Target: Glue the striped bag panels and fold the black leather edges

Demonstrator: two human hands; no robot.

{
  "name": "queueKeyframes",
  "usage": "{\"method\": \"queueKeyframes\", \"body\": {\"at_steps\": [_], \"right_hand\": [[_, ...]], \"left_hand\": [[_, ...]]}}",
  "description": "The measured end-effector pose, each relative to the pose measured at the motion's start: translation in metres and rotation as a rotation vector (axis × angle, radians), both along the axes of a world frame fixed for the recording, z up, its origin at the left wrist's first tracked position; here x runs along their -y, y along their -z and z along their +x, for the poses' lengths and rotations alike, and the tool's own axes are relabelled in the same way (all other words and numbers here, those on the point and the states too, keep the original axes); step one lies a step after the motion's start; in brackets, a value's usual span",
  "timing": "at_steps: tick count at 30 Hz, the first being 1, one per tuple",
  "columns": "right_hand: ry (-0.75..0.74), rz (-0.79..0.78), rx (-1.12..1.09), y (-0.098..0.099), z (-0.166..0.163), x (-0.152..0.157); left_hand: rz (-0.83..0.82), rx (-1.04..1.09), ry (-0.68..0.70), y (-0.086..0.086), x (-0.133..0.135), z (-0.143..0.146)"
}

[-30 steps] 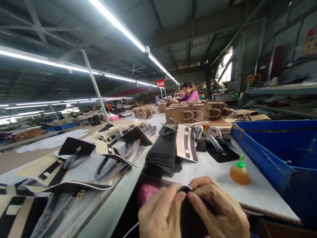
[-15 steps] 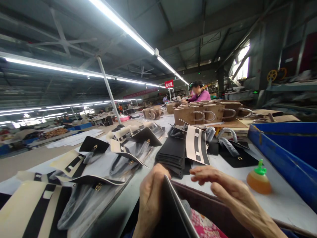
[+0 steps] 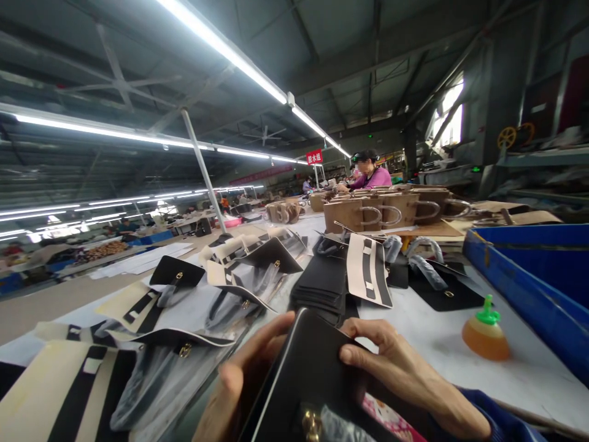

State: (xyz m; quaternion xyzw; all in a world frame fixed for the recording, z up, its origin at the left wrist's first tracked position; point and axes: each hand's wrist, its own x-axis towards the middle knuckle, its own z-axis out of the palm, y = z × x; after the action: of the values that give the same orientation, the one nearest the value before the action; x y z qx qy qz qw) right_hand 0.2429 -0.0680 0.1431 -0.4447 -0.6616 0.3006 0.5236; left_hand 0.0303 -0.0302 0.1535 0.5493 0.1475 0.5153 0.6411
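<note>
A black handbag panel (image 3: 317, 362) with white-edged layers stands tilted close in front of me. On its lower front are a gold clasp (image 3: 311, 425) and a strap in clear plastic. My right hand (image 3: 396, 362) grips the panel's upper right edge, thumb on the near face and fingers behind. Along the left side lies my left hand (image 3: 234, 380), its fingers stretched toward the top corner and its thumb standing apart. Just beyond the panel is a stack of black pieces (image 3: 319, 285), with a cream-and-black panel (image 3: 368, 270) leaning beside it.
Cream-and-black panels with wrapped handles (image 3: 184, 331) cover the table's left side. At right stand a glue bottle (image 3: 485, 331) with a green top and a blue bin (image 3: 519, 294). Brown bags (image 3: 391, 209) line the back, near a person in purple (image 3: 375, 175).
The black panel has turned, so its face and clasp now show. My right hand has come in and taken its right edge. My left hand has loosened from its closed grip.
</note>
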Motion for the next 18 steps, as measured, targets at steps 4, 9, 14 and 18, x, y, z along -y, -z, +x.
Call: {"method": "queueKeyframes", "body": {"at_steps": [4,9,14,18], "right_hand": [[0.183,0.183,0.3,-0.01,-0.001,0.005],[0.283,0.413,0.57,-0.01,-0.008,0.004],[0.311,0.456,0.656,-0.004,-0.016,0.003],[0.311,0.439,0.663,-0.002,-0.018,0.005]], "left_hand": [[0.008,-0.281,-0.057,-0.006,0.006,-0.032],[0.357,-0.585,-0.352,0.002,-0.009,-0.033],[0.487,-0.578,-0.653,0.025,-0.008,-0.012],[0.351,-0.485,-0.699,0.035,-0.009,-0.004]]}}
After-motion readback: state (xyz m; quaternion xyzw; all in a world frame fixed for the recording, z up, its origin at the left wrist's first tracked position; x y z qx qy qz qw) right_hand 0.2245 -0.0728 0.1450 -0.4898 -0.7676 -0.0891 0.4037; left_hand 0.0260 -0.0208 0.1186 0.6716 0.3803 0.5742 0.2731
